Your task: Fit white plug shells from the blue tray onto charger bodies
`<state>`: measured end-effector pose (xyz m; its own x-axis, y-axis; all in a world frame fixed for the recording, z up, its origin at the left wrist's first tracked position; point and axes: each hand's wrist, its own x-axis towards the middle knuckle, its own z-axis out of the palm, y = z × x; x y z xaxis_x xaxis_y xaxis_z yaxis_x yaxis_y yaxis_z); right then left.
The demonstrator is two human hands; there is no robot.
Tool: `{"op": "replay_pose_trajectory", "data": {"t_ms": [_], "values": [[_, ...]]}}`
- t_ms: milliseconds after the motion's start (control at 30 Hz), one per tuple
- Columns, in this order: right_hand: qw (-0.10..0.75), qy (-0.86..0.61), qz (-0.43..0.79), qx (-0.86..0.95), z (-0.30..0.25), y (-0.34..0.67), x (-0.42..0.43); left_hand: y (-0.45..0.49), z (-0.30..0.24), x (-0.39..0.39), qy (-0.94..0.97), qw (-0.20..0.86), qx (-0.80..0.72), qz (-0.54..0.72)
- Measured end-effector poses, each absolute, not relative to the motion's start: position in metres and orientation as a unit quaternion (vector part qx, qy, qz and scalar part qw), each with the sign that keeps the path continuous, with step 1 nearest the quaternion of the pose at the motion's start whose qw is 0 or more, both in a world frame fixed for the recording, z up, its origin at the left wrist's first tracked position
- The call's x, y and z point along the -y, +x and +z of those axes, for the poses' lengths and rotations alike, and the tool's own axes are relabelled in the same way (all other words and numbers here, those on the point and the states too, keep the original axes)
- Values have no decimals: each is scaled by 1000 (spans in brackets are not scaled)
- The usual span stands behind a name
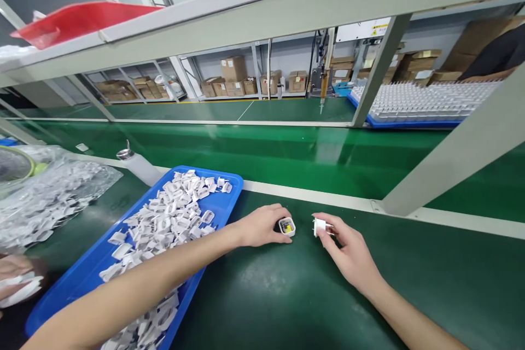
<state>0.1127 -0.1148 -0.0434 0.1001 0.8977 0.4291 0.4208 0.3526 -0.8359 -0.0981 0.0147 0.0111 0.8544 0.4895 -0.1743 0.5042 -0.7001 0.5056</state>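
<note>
My left hand [260,225] rests on the green mat and grips a small white housing [286,227] with a yellow part showing in its open face. A short gap to the right, my right hand [348,249] holds a small white plastic piece [319,226] between thumb and fingers, its end turned toward the housing. The two parts do not touch. A blue tray [223,205] heaped with several loose white plastic pieces lies just left of my left forearm.
A clear bag of white parts [49,197] lies at far left beside a white bottle [137,167]. The green conveyor belt [287,150] runs behind a white rail. A slanted frame post [451,153] stands at right. Another tray of white parts [426,106] sits far right.
</note>
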Motion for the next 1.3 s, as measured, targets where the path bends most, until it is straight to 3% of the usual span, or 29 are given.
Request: {"op": "replay_pose_trajectory", "data": {"t_ms": [133,333,500,833,1133,1300], "values": [[553,-548,221,588,-31,116,116,-52,4,5,917,263,-300,-5],[341,-605,125,708,6,133,123,-18,-6,15,904,277,-326,3],[231,-598,114,759,12,144,122,-23,-17,11,898,299,-323,14],[253,-572,116,772,6,141,116,-21,-24,15,905,270,-326,33],[181,-567,8,804,3,137,118,-22,-25,14,908,269,-318,34],[157,-563,25,811,9,137,117,-22,-28,13,909,274,-310,42]]}}
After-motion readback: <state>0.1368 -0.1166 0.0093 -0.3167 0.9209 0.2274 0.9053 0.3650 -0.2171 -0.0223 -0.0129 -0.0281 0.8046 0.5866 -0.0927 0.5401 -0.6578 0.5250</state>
